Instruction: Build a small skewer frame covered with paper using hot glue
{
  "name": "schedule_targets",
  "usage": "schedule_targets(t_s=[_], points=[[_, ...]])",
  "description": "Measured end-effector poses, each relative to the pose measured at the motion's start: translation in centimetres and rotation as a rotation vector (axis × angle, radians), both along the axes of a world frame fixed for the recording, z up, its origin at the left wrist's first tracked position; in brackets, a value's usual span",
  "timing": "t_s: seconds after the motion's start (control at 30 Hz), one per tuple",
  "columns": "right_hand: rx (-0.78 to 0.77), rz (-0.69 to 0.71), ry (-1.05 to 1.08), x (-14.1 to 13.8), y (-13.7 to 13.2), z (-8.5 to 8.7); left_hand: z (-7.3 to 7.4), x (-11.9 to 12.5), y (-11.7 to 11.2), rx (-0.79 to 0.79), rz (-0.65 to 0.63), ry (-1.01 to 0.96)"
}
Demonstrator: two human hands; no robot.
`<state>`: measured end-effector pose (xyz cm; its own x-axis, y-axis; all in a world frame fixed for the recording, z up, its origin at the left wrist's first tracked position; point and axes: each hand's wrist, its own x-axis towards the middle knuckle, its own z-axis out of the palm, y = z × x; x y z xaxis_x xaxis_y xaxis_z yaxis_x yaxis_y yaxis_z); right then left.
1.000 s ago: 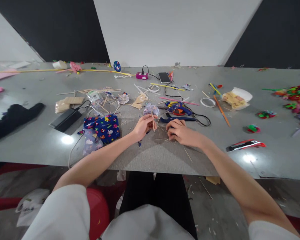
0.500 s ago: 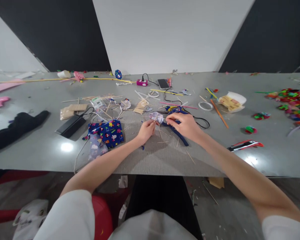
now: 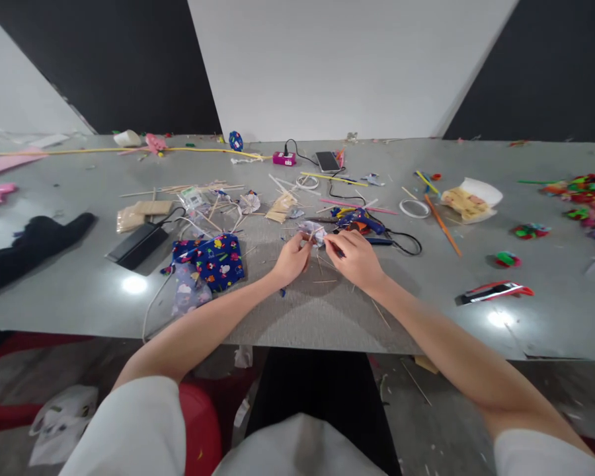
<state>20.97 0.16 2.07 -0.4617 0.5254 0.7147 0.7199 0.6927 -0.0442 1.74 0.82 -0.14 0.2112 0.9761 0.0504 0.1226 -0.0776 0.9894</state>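
Head view: a blue glue gun lies just behind the hands, a patterned cloth to their left, and loose sticks around. Toward the tabletop's near edge, left hand and right hand pinch a small paper piece, fingers curled together.

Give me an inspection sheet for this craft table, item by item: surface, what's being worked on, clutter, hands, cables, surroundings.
Surface: grey table, strewn with scraps.
Job's things: folded paper piece, raised above loose wooden sticks.
Clutter: patterned blue pouch, glue gun, tape ring, phone, red-handled cutter, colourful paper bits far right.
Grippers: left hand pinches the folded paper piece; right hand has fingertips at it, grip unclear.
Cables: black cord loops beside the glue gun; another runs to a pink plug.
Surroundings: white wall panel; red stool below the table edge.
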Motion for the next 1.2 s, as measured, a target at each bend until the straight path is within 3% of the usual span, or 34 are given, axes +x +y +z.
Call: schedule_targets(t_s=[0.27, 0.6, 0.9, 1.2], points=[[-0.079, -0.043, -0.07, 0.53, -0.22, 0.23, 0.61, -0.03, -0.43, 0.007, -0.033, 0.036], [-0.155, -0.036, -0.038, 0.58, -0.15, 0.0, -0.22, -0.14, 0.05, 0.018, -0.006, 0.097], [-0.111, -0.029, -0.01, 0.62, -0.03, -0.34, -0.28, -0.17, -0.04, 0.087, -0.019, 0.146], [-0.134, -0.029, -0.009, 0.62, 0.02, -0.35, 0.63, -0.13, -0.56, 0.153, -0.018, 0.229]])
